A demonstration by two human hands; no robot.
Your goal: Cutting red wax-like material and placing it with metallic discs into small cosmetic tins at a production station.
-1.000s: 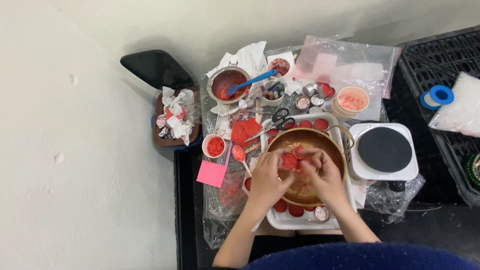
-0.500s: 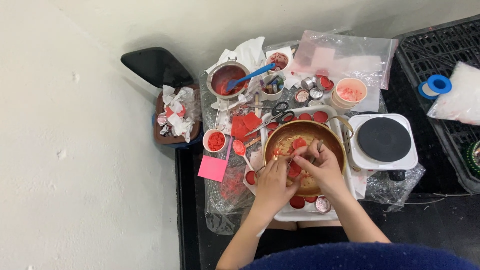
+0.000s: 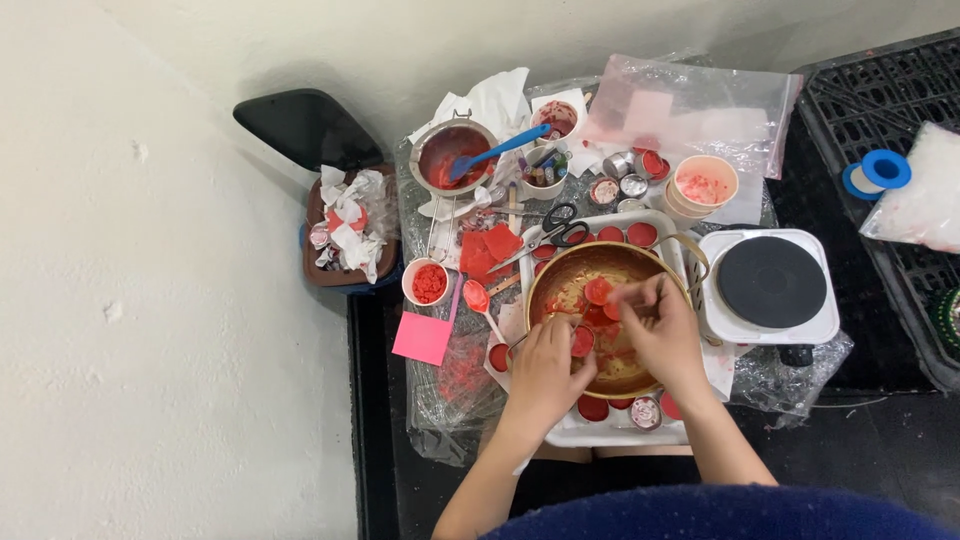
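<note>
Hands deep in the brass bowl

I see both hands over the brass bowl near the worktop's front edge. Since 1 second ago, my left hand has dropped lower, its grip pinching a red disc. My right hand curls; its hold I cannot tell.

1 head view, straight down, well above cluttered table.

left hand, right hand (fingers curled), close together
</note>
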